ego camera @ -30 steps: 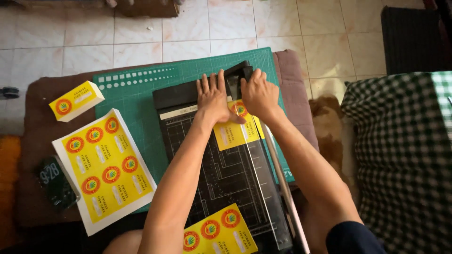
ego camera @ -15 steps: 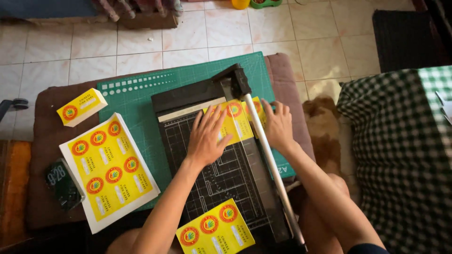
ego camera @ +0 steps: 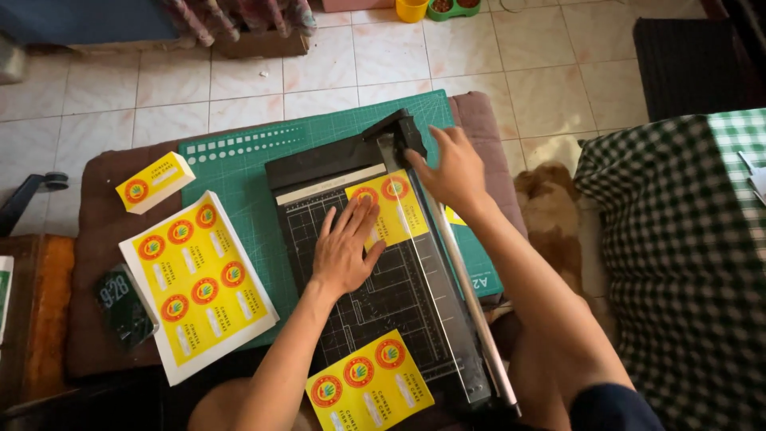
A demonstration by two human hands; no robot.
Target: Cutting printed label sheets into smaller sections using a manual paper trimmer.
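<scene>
A black paper trimmer [ego camera: 375, 307] lies on a green cutting mat [ego camera: 239, 164]. My left hand [ego camera: 345, 247] rests flat, fingers spread, on the trimmer bed and on the lower left part of a yellow label strip [ego camera: 392, 209] with red round marks. My right hand [ego camera: 449, 166] is at the trimmer's top right, over the hinge end of the silver blade arm [ego camera: 467, 303], fingers curved; whether it grips the arm is unclear. A small yellow offcut [ego camera: 455, 215] shows just right of the blade.
A full yellow label sheet [ego camera: 198, 279] lies left of the trimmer, a small stack of cut labels [ego camera: 154, 182] farther up left, another label piece [ego camera: 369, 389] at the trimmer's near end. A dark small device [ego camera: 121, 307] sits at left. A green checked cloth [ego camera: 686, 263] is at right.
My left hand slid down and left to the strip's lower edge. My right hand moved up and right, off the strip to the blade arm's hinge end. The camera view shifted.
</scene>
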